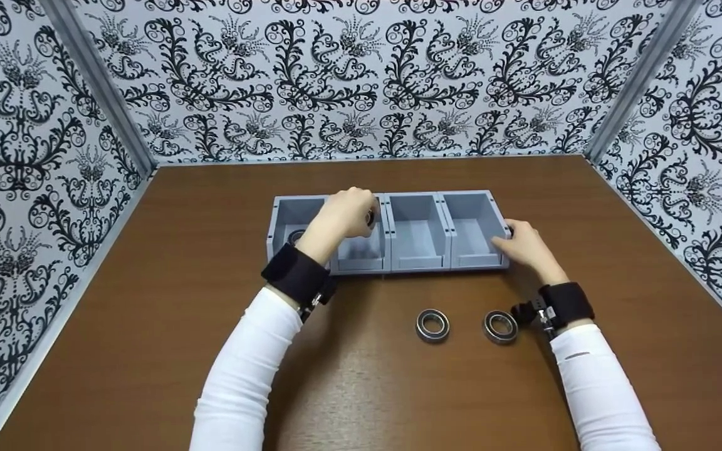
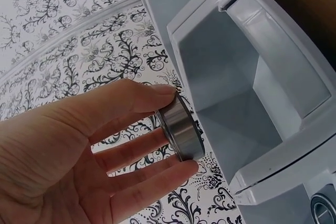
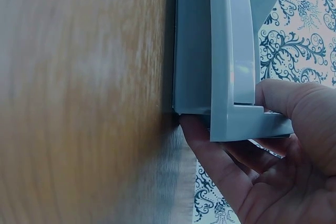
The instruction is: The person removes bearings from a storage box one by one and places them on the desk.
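Observation:
My left hand [image 1: 350, 213] pinches a metal ball bearing [image 2: 181, 127] between thumb and fingertips, above the row of grey plastic bins [image 1: 419, 263]. In the left wrist view the bearing is on edge beside the rim of one bin. Another bearing [image 1: 296, 236] lies in the leftmost bin, partly hidden by my left wrist. At the row's right end my right hand [image 1: 527, 247] grips the outer bin's side wall. Its thumb [image 3: 278, 95] is over the rim on the inside, while the fingers press the outside, low near the table.
Two more bearings lie flat on the brown table [image 1: 148, 300] in front of the bins: one bearing [image 1: 432, 326] near the middle, the other bearing [image 1: 500, 327] close to my right wrist strap. Patterned panels [image 1: 361, 81] enclose the table's back and sides.

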`<state>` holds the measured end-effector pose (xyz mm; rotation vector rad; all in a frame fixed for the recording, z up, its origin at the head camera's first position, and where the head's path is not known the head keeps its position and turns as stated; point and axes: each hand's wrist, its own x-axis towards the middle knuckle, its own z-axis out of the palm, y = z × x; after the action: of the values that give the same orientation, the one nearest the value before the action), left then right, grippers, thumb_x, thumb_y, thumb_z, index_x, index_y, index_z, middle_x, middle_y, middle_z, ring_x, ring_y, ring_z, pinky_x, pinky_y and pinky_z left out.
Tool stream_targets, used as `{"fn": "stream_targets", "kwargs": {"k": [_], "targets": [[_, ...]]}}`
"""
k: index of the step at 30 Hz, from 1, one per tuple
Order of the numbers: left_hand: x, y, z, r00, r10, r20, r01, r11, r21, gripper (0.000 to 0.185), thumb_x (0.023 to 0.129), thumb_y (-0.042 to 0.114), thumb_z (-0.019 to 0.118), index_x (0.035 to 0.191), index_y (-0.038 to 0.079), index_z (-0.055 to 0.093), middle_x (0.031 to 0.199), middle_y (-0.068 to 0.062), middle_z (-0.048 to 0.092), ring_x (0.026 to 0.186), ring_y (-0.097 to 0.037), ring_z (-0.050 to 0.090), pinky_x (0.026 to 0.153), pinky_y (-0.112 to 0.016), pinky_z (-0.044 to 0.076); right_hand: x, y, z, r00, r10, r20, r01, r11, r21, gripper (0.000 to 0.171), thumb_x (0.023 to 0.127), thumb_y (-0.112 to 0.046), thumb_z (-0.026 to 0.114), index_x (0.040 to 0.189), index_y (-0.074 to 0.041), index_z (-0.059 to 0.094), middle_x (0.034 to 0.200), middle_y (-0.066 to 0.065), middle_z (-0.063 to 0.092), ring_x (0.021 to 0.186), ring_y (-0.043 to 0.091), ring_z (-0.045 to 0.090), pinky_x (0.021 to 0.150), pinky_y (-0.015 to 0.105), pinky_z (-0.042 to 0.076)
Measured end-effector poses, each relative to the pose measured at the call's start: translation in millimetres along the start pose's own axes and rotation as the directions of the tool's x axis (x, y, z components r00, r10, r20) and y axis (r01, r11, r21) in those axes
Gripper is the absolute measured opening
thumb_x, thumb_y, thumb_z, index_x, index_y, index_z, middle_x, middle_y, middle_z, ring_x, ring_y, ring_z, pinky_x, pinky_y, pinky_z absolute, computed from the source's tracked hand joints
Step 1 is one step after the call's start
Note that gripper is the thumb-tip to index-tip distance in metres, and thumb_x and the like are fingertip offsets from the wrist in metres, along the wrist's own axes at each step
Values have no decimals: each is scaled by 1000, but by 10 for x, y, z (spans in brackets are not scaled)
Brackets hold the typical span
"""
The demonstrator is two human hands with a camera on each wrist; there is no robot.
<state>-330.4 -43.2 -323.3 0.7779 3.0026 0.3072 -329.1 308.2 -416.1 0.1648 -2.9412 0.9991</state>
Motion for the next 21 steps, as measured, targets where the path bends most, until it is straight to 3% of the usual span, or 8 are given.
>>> {"fn": "stream_targets", "kwargs": {"k": [4, 12, 21], "targets": [[-30, 11, -4, 1000, 7, 4, -7, 1000, 8, 24, 81, 2, 71, 103, 9, 78, 110, -11, 76, 104, -34, 71, 86, -49, 59, -10, 0, 5, 1000, 2, -6, -2, 1000, 2, 44, 93, -10, 59, 130, 14, 59, 112, 32, 70, 87, 24, 67, 74, 26, 49], [-86, 25, -15, 999, 39, -2, -39, 999, 8, 32, 82, 3, 74, 113, 9, 78, 119, -11, 75, 110, -33, 71, 92, -46, 58, -2, -4, -6, 1000, 15, -12, -15, 999, -28, 48, 92, -12, 57, 133, 13, 57, 117, 34, 69, 97, 36, 69, 79, 33, 51], [-141, 30, 2, 999, 41, -11, -41, 999, -3, 39, 79, 2, 72, 116, 12, 77, 126, -9, 74, 115, -33, 71, 94, -47, 58, -1, -8, 8, 1000, 20, -4, -20, 1000, -5, 46, 93, -11, 58, 132, 13, 57, 117, 34, 69, 97, 34, 69, 78, 30, 51]]}}
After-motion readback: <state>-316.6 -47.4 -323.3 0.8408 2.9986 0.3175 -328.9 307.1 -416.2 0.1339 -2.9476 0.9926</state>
